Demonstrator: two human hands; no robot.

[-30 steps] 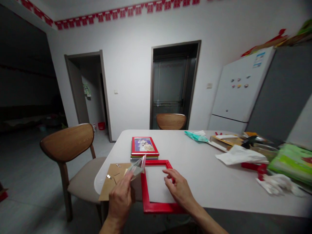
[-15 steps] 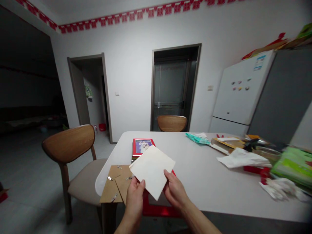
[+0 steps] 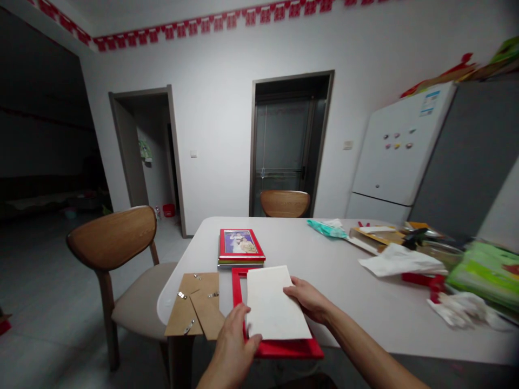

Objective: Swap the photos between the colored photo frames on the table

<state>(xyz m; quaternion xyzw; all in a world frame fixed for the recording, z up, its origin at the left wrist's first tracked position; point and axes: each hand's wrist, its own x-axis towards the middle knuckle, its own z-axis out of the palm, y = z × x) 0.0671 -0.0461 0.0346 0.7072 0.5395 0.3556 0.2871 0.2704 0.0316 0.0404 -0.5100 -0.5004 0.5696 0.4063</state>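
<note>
A white rectangular sheet (image 3: 273,305) lies over an empty red picture frame (image 3: 290,348) at the near edge of the white table (image 3: 344,281). My left hand (image 3: 237,340) grips the sheet's near left edge, thumb on top. My right hand (image 3: 310,300) holds the sheet's right edge with curled fingers. Left of the frame lies a brown backing board (image 3: 194,310) with metal clips. Behind the frame sits a stack of frames (image 3: 240,246), the top one red with a photo in it.
A wooden chair (image 3: 115,254) stands at the table's left, another chair (image 3: 284,202) at the far end. The table's right side holds white paper (image 3: 399,259), a teal bag (image 3: 326,228), green packaging (image 3: 484,270) and other clutter. A white fridge (image 3: 399,154) stands behind.
One second ago my left hand held a clear wrapper and my right touched the empty frame. Then both hands held the white sheet up. Now the sheet is lowered flat onto the frame.
</note>
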